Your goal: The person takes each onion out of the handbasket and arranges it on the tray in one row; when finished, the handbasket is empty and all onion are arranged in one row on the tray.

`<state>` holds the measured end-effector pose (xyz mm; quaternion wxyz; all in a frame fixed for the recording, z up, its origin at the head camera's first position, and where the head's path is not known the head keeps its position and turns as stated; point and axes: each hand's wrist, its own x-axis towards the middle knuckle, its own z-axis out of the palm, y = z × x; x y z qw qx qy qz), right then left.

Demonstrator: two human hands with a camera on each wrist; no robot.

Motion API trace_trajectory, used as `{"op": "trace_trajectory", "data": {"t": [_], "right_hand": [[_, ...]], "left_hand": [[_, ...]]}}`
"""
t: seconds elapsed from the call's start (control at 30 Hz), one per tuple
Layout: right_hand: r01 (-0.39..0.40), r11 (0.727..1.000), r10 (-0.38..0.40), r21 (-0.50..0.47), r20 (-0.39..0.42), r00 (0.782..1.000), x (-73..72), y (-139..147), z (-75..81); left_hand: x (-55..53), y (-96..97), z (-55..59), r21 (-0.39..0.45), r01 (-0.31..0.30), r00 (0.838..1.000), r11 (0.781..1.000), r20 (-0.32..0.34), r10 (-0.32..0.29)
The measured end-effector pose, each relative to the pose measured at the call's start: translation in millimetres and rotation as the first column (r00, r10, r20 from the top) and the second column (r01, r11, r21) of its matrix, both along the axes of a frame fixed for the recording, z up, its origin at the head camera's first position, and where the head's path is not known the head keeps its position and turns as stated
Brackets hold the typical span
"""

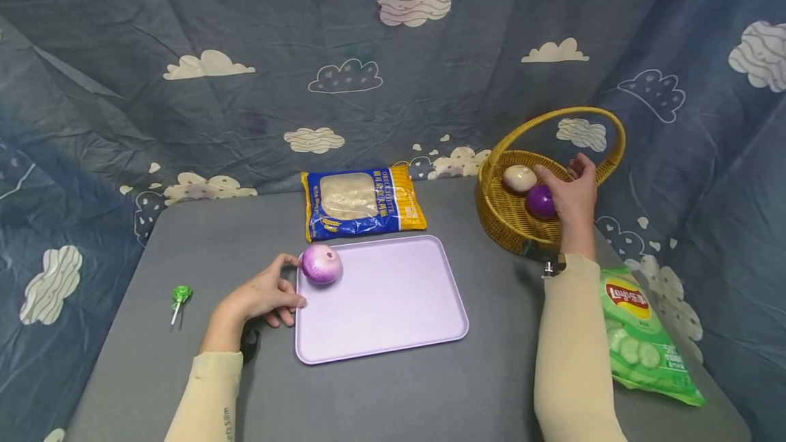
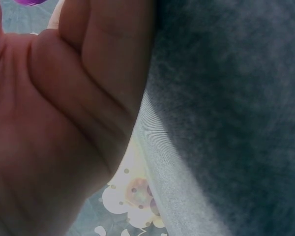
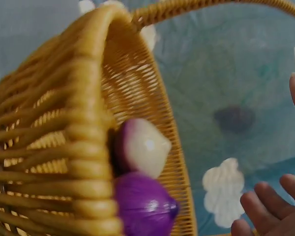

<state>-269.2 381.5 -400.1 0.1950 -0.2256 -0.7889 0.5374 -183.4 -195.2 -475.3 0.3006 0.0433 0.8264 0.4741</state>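
Observation:
A purple-and-white onion (image 1: 322,264) sits in the upper left corner of the lilac tray (image 1: 393,319). My left hand (image 1: 265,294) is at the tray's left rim, one digit close to the onion and another at the rim. In the left wrist view its palm (image 2: 54,113) fills the left side, and its fingertips are out of view. My right hand (image 1: 572,193) is over the right side of the wicker basket (image 1: 500,227), fingers spread and apart from the onions in the right wrist view. Inside lie a pale onion (image 1: 519,179) and a dark purple onion (image 1: 541,202).
A blue-and-yellow pasta bag (image 1: 362,202) lies behind the tray. The basket's arched handle (image 1: 555,114) rises near my right hand. A green chip bag (image 1: 645,340) lies beside my right forearm. A green lollipop (image 1: 181,297) lies at the left.

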Motion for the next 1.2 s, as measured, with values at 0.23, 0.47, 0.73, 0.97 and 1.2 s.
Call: {"op": "trace_trajectory", "data": {"t": [0.23, 0.47, 0.73, 0.97, 1.2], "right_hand": [[-0.008, 1.000, 0.004, 0.025, 0.155, 0.988, -12.3, 14, -18.1], [-0.039, 0.998, 0.028, 0.046, 0.214, 0.977, -17.1, 22, -37.0], [-0.039, 0.999, 0.034, 0.021, 0.206, 0.978, -22.2, 26, -46.9], [-0.063, 0.998, 0.062, 0.000, 0.234, 0.970, -23.6, 24, -47.0], [-0.082, 0.996, 0.085, -0.021, 0.271, 0.959, -22.4, 23, -47.1]], "left_hand": [[0.7, 0.5, 1.5, 0.010, -0.003, 1.000, 1.000, 0.001, 0.003], [1.2, 1.2, 0.7, 0.014, -0.004, 1.000, 1.000, -0.003, 0.004], [1.0, 0.7, 0.7, 0.024, -0.009, 1.000, 1.000, 0.000, 0.009], [0.6, -0.3, -0.7, 0.025, -0.009, 1.000, 1.000, -0.003, 0.009], [0.9, -0.1, 0.2, 0.006, -0.006, 1.000, 1.000, -0.007, 0.006]]}}
